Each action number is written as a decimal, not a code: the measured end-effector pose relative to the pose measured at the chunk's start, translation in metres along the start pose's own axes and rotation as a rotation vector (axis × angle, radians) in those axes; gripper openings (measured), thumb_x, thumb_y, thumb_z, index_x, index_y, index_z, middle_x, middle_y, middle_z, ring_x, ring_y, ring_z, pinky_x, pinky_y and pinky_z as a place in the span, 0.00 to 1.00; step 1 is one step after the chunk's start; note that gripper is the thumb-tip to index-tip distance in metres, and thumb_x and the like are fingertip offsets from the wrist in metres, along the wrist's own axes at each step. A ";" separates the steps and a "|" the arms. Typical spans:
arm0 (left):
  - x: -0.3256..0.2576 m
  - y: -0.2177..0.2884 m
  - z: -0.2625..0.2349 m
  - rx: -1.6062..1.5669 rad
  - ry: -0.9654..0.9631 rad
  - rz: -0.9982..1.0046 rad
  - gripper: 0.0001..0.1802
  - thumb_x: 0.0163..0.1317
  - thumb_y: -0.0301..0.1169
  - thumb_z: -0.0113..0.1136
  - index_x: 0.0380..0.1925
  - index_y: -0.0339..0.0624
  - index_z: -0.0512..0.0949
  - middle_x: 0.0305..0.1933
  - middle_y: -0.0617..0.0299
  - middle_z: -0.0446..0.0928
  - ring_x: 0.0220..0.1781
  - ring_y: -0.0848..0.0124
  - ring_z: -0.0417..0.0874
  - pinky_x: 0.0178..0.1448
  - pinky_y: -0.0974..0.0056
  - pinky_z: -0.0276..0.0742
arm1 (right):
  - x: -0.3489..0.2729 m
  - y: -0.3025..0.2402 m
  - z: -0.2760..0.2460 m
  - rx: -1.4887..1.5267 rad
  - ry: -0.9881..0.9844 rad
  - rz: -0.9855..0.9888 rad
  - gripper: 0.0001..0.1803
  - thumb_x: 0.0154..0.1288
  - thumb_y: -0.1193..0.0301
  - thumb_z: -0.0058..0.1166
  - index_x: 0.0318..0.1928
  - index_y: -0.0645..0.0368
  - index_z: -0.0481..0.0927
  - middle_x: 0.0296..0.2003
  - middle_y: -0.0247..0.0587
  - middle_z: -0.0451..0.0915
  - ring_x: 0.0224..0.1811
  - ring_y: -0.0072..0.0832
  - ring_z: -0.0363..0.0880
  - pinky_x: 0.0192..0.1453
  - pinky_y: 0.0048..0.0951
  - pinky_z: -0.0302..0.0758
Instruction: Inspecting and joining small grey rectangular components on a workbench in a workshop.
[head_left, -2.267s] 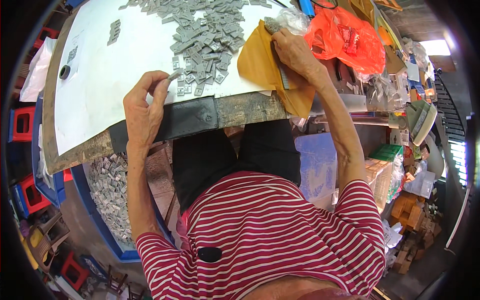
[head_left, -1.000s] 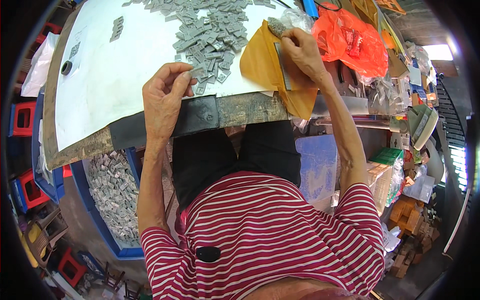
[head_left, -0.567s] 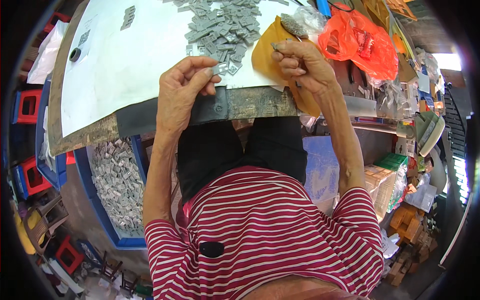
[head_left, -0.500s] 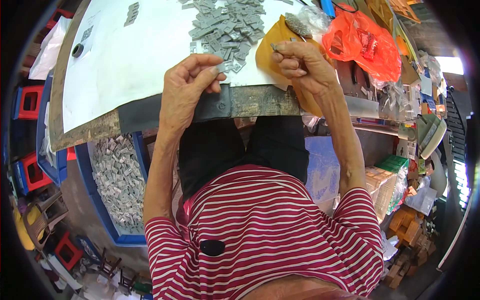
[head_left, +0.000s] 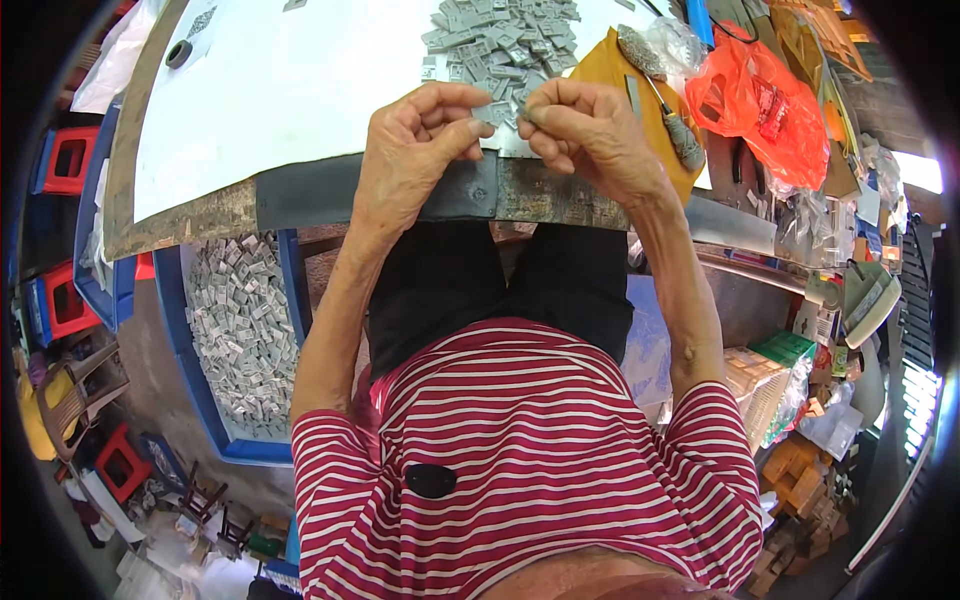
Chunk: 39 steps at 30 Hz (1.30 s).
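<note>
My left hand is over the front edge of the work table, thumb and forefinger pinched on a small flat grey piece, mostly hidden by the fingers. Close beside it, my right hand has its thumb and fingertips closed on another small grey piece, of which only a bit shows. The fingertips of both hands nearly meet. Just beyond them lies a heap of small rectangular grey pieces on a white sheet. To the right, a tool with a wrapped grey handle rests on yellow material.
A red plastic bag sits at the table's right. A black ring lies at the left of the sheet. Below the table's left side stands a blue bin full of similar grey pieces. Red stools are farther left.
My right hand has moved left and slightly down to meet the left hand, uncovering the wrapped-handle tool. The view has shifted a little, too.
</note>
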<state>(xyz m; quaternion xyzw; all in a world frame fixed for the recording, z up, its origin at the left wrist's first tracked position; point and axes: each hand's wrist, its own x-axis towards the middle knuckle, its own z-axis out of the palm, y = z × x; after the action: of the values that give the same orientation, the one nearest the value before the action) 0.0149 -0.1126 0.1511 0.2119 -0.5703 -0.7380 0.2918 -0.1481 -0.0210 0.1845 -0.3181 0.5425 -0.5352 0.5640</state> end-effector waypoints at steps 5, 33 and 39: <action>0.000 -0.002 -0.001 0.033 0.023 0.014 0.12 0.53 0.23 0.56 0.39 0.33 0.74 0.28 0.63 0.77 0.26 0.81 0.75 0.32 0.79 0.71 | 0.003 0.006 0.003 -0.038 0.004 -0.030 0.07 0.58 0.74 0.49 0.31 0.68 0.73 0.22 0.38 0.75 0.19 0.16 0.70 0.20 0.14 0.66; -0.011 -0.016 0.021 0.068 0.098 0.104 0.07 0.57 0.19 0.51 0.36 0.32 0.73 0.31 0.62 0.76 0.30 0.79 0.77 0.35 0.77 0.73 | -0.001 0.021 -0.001 -0.091 0.067 -0.077 0.05 0.55 0.76 0.51 0.30 0.67 0.73 0.20 0.35 0.73 0.18 0.16 0.69 0.18 0.14 0.63; -0.011 -0.015 0.022 0.067 0.106 0.120 0.10 0.57 0.19 0.51 0.40 0.32 0.73 0.32 0.61 0.76 0.31 0.78 0.79 0.34 0.77 0.74 | 0.001 0.023 -0.001 -0.043 0.098 -0.035 0.05 0.53 0.77 0.53 0.28 0.66 0.73 0.18 0.35 0.73 0.16 0.17 0.69 0.17 0.14 0.63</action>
<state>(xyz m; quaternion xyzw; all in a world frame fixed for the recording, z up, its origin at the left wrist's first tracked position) 0.0059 -0.0865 0.1418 0.2255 -0.5903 -0.6874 0.3580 -0.1437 -0.0164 0.1621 -0.3132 0.5753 -0.5481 0.5202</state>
